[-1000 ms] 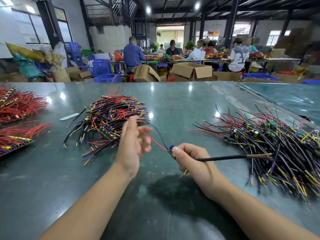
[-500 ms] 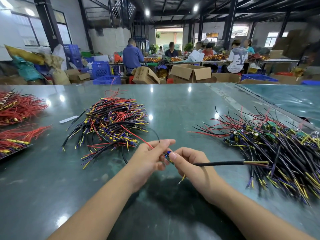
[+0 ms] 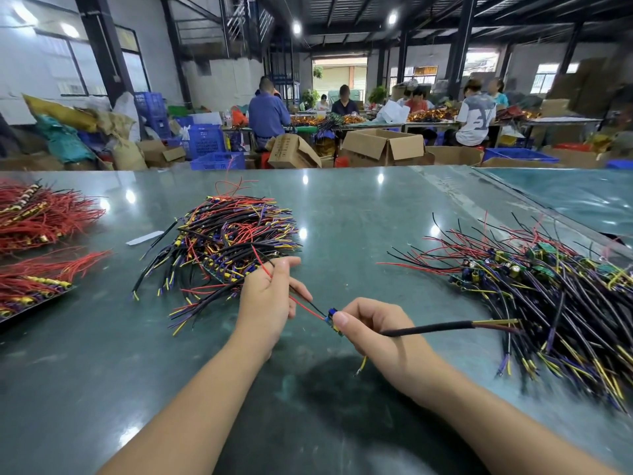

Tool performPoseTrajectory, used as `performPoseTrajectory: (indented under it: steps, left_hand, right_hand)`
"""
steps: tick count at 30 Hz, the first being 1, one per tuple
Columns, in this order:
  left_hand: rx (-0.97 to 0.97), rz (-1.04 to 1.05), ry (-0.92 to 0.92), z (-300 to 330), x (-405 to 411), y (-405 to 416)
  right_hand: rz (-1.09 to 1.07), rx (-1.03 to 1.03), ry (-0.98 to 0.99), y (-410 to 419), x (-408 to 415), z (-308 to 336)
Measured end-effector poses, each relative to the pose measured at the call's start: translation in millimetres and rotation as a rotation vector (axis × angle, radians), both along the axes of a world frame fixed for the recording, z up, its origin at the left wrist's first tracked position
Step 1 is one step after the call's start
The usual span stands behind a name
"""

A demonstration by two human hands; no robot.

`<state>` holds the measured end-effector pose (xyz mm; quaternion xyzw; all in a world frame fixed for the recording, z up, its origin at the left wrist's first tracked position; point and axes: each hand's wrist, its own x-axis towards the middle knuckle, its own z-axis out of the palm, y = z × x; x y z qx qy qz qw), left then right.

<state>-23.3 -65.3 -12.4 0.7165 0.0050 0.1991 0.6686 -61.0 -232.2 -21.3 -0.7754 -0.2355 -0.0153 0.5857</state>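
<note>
My right hand [image 3: 375,332] pinches a small circuit board [image 3: 333,321] with a blue part on it, just above the green table [image 3: 342,217]. A black sleeved cable [image 3: 431,329] runs from that board to the right. A thin red wire [image 3: 303,307] and a thin black wire lead left from the board into my left hand [image 3: 270,301], whose fingers hold them. Behind my left hand lies a pile of wired boards [image 3: 229,243]. A larger pile of wired boards [image 3: 548,296] spreads at the right.
Red wire bundles [image 3: 37,214] lie at the table's left edge, with another bundle on a tray [image 3: 34,287] below them. A white strip [image 3: 144,237] lies near the left pile. Beyond the table are cardboard boxes [image 3: 383,147], blue crates [image 3: 205,142] and seated people.
My left hand came in to the board half a second ago, then slid left along the red and black wires, away from my right hand. My right hand stayed in place.
</note>
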Motion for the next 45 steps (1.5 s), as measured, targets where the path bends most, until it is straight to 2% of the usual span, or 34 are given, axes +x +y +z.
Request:
performPoseTrajectory:
  steps: [3, 5, 8, 11, 13, 20, 25, 30, 35, 45]
  left_hand:
    - [-0.047, 0.094, 0.010, -2.5, 3.7, 3.4]
    - [-0.105, 0.062, 0.027, -2.0, 2.2, 1.7]
    - [-0.283, -0.223, 0.123, 2.2, -4.6, -3.2]
    - [-0.190, -0.530, 0.199, -0.1, -14.2, -9.5]
    - [-0.113, -0.606, 0.206, -2.7, -18.3, -13.3]
    - [-0.182, -0.418, 0.164, -2.0, -14.1, -10.1]
    - [-0.240, -0.460, 0.185, 0.6, -15.9, -12.0]
    - [-0.247, -0.484, 0.093, 1.6, -18.3, -12.1]
    - [-0.335, -0.424, 0.093, 4.4, -17.3, -13.1]
    - [-0.301, -0.552, 0.106, 3.7, -20.1, -14.3]
  right_hand:
    - [0.048, -0.018, -0.007, -1.6, -3.2, 0.8]
    - [0.056, 0.013, 0.015, -2.7, -3.6, 1.7]
    - [-0.001, 0.091, 0.046, -4.0, -1.4, 1.4]
    - [-0.042, 0.125, 0.054, -2.0, 1.2, -0.3]
    - [-0.071, 0.167, 0.068, -0.1, 3.1, -1.9]
    - [-0.251, 0.324, 0.093, -3.3, 10.1, -4.1]
    - [-0.227, 0.425, 0.172, -6.0, 10.8, -3.2]
    - [-0.067, 0.575, 0.295, -7.4, 7.9, -0.8]
    - [0.091, 0.763, 0.371, -4.9, 7.6, 0.7]
    - [-0.059, 0.795, 0.275, -5.4, 9.3, -0.4]
